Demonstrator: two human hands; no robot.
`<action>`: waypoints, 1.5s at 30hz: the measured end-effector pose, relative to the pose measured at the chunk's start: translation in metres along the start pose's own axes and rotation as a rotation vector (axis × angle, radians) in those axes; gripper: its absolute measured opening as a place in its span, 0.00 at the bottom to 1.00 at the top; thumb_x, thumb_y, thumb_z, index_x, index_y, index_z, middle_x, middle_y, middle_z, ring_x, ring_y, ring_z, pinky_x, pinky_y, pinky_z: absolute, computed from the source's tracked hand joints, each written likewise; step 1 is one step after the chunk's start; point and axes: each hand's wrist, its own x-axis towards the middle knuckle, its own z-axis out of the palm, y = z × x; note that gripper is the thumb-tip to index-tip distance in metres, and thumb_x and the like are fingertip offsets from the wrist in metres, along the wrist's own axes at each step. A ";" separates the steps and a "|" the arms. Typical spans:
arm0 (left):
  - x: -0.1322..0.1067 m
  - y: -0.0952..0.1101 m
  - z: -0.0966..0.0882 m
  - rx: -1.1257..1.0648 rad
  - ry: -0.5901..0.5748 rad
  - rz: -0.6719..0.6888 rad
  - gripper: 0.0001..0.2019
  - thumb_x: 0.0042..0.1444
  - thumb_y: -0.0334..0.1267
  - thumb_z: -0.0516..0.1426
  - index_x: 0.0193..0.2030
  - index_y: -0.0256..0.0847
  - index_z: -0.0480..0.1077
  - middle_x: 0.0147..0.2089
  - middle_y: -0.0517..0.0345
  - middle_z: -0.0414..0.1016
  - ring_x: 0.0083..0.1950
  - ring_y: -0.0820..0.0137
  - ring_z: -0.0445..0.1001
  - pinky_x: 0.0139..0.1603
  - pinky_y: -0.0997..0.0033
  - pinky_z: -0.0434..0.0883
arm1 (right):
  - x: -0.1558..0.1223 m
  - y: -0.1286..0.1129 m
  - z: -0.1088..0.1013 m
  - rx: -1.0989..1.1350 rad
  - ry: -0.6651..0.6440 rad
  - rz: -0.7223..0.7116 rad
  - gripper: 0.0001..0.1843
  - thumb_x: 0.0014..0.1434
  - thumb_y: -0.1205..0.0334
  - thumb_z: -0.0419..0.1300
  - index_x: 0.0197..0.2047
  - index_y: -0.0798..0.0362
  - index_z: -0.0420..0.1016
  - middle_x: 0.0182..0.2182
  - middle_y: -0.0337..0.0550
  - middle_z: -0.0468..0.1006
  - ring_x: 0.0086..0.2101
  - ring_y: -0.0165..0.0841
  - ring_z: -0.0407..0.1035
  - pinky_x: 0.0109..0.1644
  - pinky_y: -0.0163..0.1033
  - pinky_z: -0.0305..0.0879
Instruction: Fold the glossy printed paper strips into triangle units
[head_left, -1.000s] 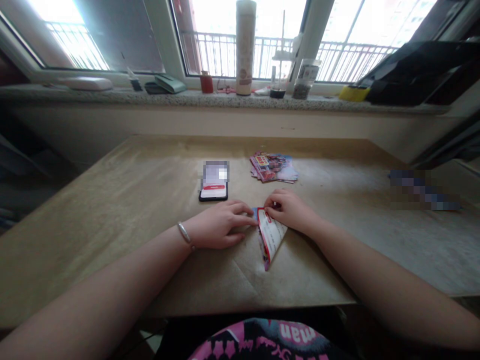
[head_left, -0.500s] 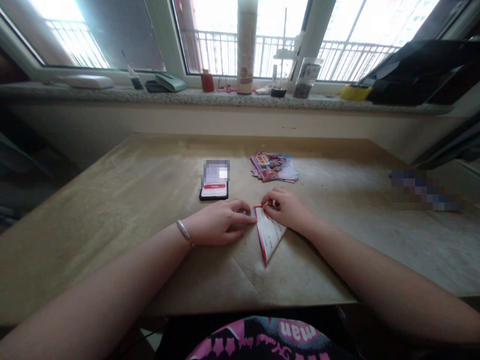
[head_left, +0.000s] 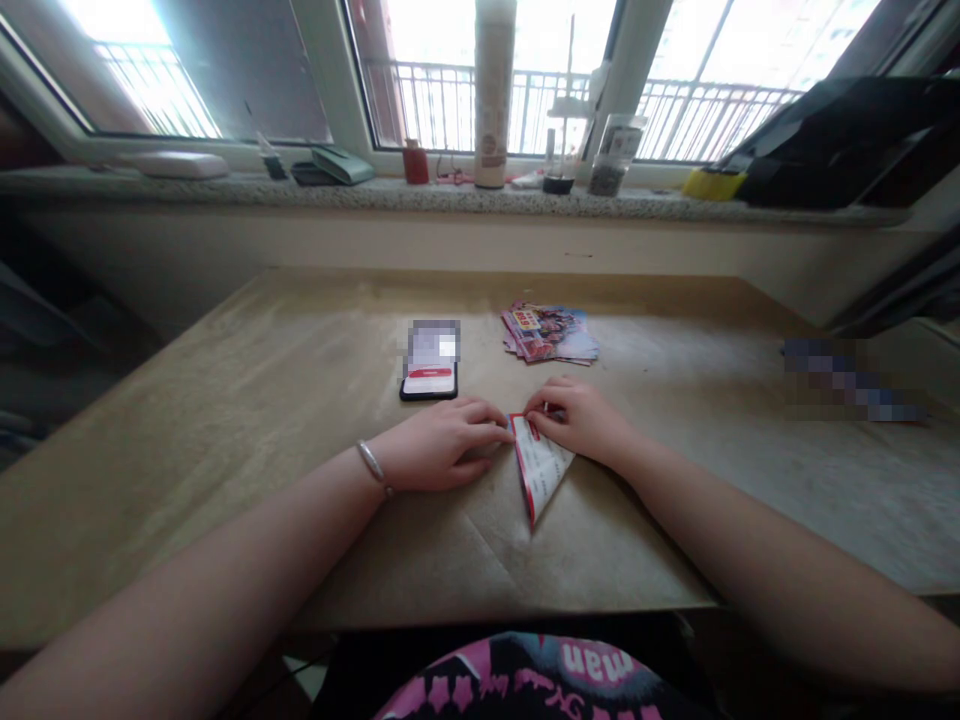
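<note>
A folded paper leaflet (head_left: 541,468), white with red edges, lies on the table as a narrow triangle pointing toward me. My left hand (head_left: 439,445) rests palm down beside it, its fingertips pressing the leaflet's upper left corner. My right hand (head_left: 581,418) sits on the leaflet's top right part, fingers curled and pinching its upper edge. A bracelet (head_left: 372,467) circles my left wrist.
A phone (head_left: 430,362) lies just beyond my left hand. A small pile of colourful leaflets (head_left: 550,334) sits behind my right hand. The table (head_left: 225,420) is covered in tan paper. The windowsill (head_left: 420,195) holds a tall bottle (head_left: 492,90), jars and small items.
The leaflet's folded flap has been pressed flatter, hiding the coloured inner side. Both hands stayed almost in place.
</note>
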 end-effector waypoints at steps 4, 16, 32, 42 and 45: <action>0.000 0.000 0.001 0.003 0.008 0.009 0.19 0.59 0.35 0.56 0.58 0.43 0.69 0.57 0.48 0.69 0.57 0.61 0.68 0.61 0.57 0.67 | -0.006 0.002 -0.013 0.106 -0.068 -0.062 0.06 0.58 0.65 0.59 0.36 0.52 0.79 0.34 0.44 0.80 0.38 0.35 0.71 0.46 0.41 0.66; 0.001 -0.002 0.002 0.043 0.012 0.028 0.18 0.61 0.36 0.55 0.58 0.44 0.68 0.57 0.48 0.69 0.57 0.61 0.68 0.60 0.57 0.68 | -0.024 0.016 -0.032 0.109 -0.286 -0.291 0.27 0.52 0.46 0.67 0.53 0.47 0.77 0.56 0.48 0.74 0.54 0.43 0.65 0.59 0.51 0.61; 0.001 -0.003 0.003 0.006 0.038 0.029 0.18 0.60 0.35 0.57 0.57 0.41 0.69 0.57 0.48 0.70 0.57 0.61 0.69 0.60 0.58 0.68 | -0.023 0.016 -0.029 0.090 -0.280 -0.309 0.26 0.53 0.47 0.66 0.54 0.45 0.76 0.57 0.45 0.73 0.55 0.43 0.63 0.60 0.52 0.59; 0.001 -0.006 0.006 -0.019 0.069 0.003 0.17 0.61 0.35 0.55 0.57 0.40 0.69 0.57 0.47 0.70 0.57 0.62 0.69 0.60 0.60 0.69 | -0.021 0.012 -0.019 0.062 -0.209 -0.252 0.26 0.54 0.50 0.66 0.55 0.45 0.75 0.57 0.47 0.73 0.55 0.43 0.63 0.60 0.53 0.59; 0.001 -0.009 0.008 -0.016 0.103 -0.019 0.16 0.62 0.35 0.54 0.57 0.39 0.69 0.57 0.46 0.70 0.57 0.62 0.69 0.60 0.59 0.69 | -0.018 0.011 -0.014 0.039 -0.165 -0.235 0.25 0.54 0.51 0.67 0.55 0.45 0.76 0.56 0.48 0.74 0.54 0.43 0.65 0.59 0.54 0.60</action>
